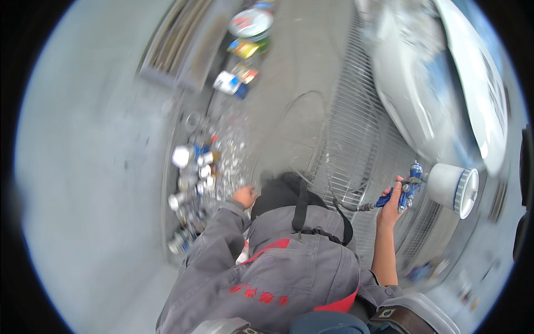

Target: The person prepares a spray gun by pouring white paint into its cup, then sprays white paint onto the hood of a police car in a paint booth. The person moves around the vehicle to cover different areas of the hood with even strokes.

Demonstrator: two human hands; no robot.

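Observation:
My right hand (392,201) is closed round the blue grip of a spray gun (410,186), out to my right. A white paint cup (445,188) with a blue ring and a pale lid sits on the gun, tilted sideways. From the grip's end an air hose (350,207) runs left across the floor grating. My left hand (245,196) hangs beside my left hip, near the bottles and cups along the wall. Its fingers are blurred and partly hidden, and I see nothing held in it.
White glossy car-body panels (406,83) stand ahead on the right, above the metal grating (350,128). On the left, several bottles and cups (203,172) crowd a ledge by the wall. Farther ahead are a round tin (251,23), small packages (229,82) and a slatted vent panel (178,39).

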